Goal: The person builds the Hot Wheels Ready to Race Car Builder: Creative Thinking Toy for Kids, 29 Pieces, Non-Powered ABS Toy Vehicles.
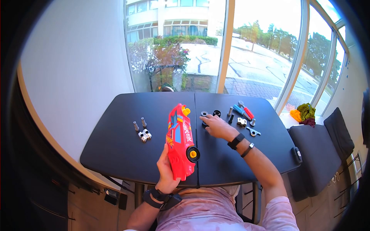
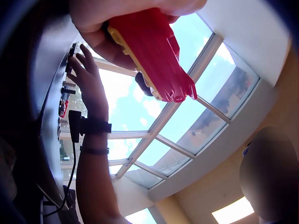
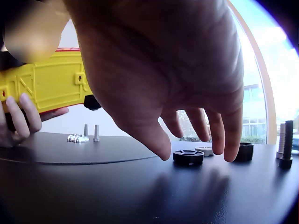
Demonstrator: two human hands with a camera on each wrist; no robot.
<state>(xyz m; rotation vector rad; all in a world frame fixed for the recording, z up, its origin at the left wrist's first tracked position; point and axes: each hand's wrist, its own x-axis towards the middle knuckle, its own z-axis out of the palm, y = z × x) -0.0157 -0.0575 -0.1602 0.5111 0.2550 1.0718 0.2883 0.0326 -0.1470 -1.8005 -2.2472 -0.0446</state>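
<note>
Your right hand (image 3: 163,74), fingers parted just beside a black wheel (image 3: 188,157), could knock it along the desk (image 3: 140,191) by closing unevenly, while your left hand (image 1: 166,176) grips the raised red toy car (image 1: 175,148).

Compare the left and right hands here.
The left hand grips the red toy car above the table; the right hand, by a black ring, shows no clear grip. The left hand's fingers curl around the car; the right hand's point downward, spread. Both wrists wear dark bands.
</note>
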